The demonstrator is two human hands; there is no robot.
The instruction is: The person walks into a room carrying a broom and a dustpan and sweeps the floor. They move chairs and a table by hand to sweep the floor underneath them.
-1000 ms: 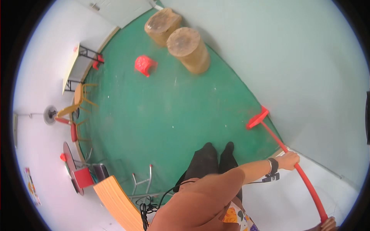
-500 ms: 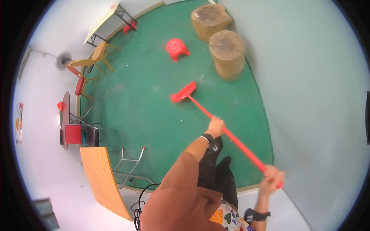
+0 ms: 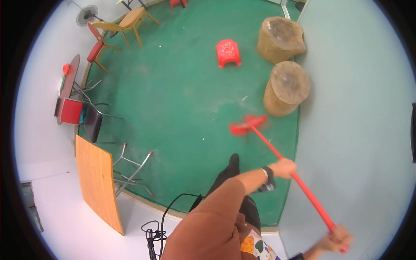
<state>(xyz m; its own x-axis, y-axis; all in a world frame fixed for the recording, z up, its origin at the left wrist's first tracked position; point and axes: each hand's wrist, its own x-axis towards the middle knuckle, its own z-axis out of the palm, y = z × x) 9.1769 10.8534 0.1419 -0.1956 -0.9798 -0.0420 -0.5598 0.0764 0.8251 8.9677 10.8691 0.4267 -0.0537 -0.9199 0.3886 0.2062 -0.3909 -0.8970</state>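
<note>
A red broom [image 3: 310,193] runs slantwise over the green floor, its blurred head [image 3: 248,125] low in front of the nearer wooden stump. Partway down the handle, my left hand [image 3: 284,168] is closed around it. My right hand [image 3: 338,238] grips the upper end, near the pale wall at lower right. A pale scrap [image 3: 244,98] lies on the floor beyond the broom head, with other small white specks scattered about.
Two wooden stumps [image 3: 289,86] stand along the right wall [image 3: 355,108]. A red plastic stool [image 3: 228,53] is farther ahead. Chairs [image 3: 93,121], a dark round-edged table [image 3: 69,86] and a tipped wooden tabletop [image 3: 99,182] line the left. Black cables [image 3: 156,236] hang at lower left.
The broom head and both hands have moved to the right, toward the wall and the stumps. My view has shifted, and one foot now shows farther forward. Both hands keep their hold.
</note>
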